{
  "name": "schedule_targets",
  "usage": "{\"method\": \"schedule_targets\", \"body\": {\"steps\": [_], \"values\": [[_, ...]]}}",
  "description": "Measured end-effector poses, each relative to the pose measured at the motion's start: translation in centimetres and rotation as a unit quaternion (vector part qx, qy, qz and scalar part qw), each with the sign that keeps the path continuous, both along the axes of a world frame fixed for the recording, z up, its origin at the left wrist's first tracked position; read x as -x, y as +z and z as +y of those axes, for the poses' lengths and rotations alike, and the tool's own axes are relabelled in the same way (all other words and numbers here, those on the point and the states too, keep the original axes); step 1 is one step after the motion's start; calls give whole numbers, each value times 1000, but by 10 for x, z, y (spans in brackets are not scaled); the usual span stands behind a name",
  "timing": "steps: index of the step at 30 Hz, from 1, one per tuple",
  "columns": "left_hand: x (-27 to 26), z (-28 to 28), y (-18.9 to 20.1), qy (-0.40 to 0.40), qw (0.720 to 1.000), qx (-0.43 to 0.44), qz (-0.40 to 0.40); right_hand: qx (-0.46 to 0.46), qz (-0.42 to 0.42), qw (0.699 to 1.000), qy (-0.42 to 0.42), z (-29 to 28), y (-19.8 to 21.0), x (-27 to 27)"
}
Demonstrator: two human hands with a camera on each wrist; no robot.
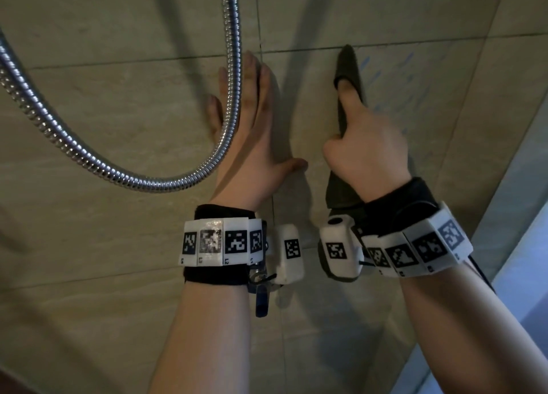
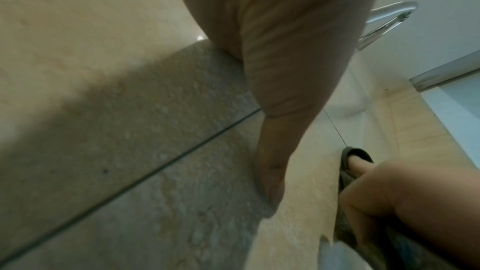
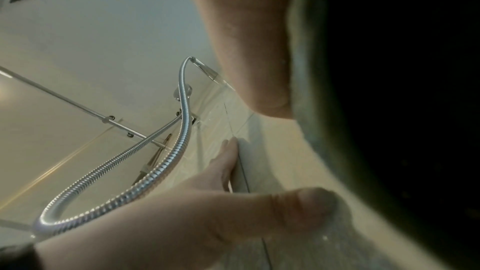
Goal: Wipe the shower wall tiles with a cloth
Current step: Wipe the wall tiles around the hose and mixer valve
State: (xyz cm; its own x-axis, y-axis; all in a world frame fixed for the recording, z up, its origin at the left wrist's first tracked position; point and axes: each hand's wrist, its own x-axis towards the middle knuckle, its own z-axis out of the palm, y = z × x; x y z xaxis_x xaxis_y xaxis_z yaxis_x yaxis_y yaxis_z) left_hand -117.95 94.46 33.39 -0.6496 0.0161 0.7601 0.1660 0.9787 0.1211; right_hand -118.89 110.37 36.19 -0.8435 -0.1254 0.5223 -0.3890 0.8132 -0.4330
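While pressing the cloth (image 1: pixel 350 76) flat to the tiles (image 1: pixel 118 112), just right of the hose (image 1: pixel 234 67), mid-wipe by the look of it. Right hand (image 1: pixel 367 153) on the cloth, forefinger straight along it, other fingers hidden behind, so cannot tell their lie. Left hand (image 1: pixel 252 132) flat on the tiles behind the hose, fingers straight and close together, thumb out. Next, probably: sweep further from the hose, keeping firm pressure and the cloth unbunched.
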Motion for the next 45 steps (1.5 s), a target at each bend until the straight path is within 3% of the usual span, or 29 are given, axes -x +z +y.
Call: {"method": "schedule_targets", "body": {"steps": [7,11,17,24,35,40,43,45], "values": [[1,0,-2,-11,1000,-1,10,10,-45,998,30,-9,-24,-12],[10,-5,-5,-53,998,2,39,2,-19,999,45,-17,-10,-11],[3,-1,-2,-12,1000,6,18,-18,-6,1000,18,-17,2,-5],[-3,-1,-2,-1,1000,23,7,17,-53,998,-34,-17,-32,-10],[-18,9,-40,-13,1000,6,-28,44,-158,986,-16,-15,-97,-34],[-26,7,-61,-76,997,17,-23,189,-194,962,17,5,-117,-43],[-35,13,-70,-173,983,-59,-11,284,-189,939,39,12,-125,-47],[-42,17,-76,-239,956,-156,-63,335,-191,921,62,11,-129,-51]]}}
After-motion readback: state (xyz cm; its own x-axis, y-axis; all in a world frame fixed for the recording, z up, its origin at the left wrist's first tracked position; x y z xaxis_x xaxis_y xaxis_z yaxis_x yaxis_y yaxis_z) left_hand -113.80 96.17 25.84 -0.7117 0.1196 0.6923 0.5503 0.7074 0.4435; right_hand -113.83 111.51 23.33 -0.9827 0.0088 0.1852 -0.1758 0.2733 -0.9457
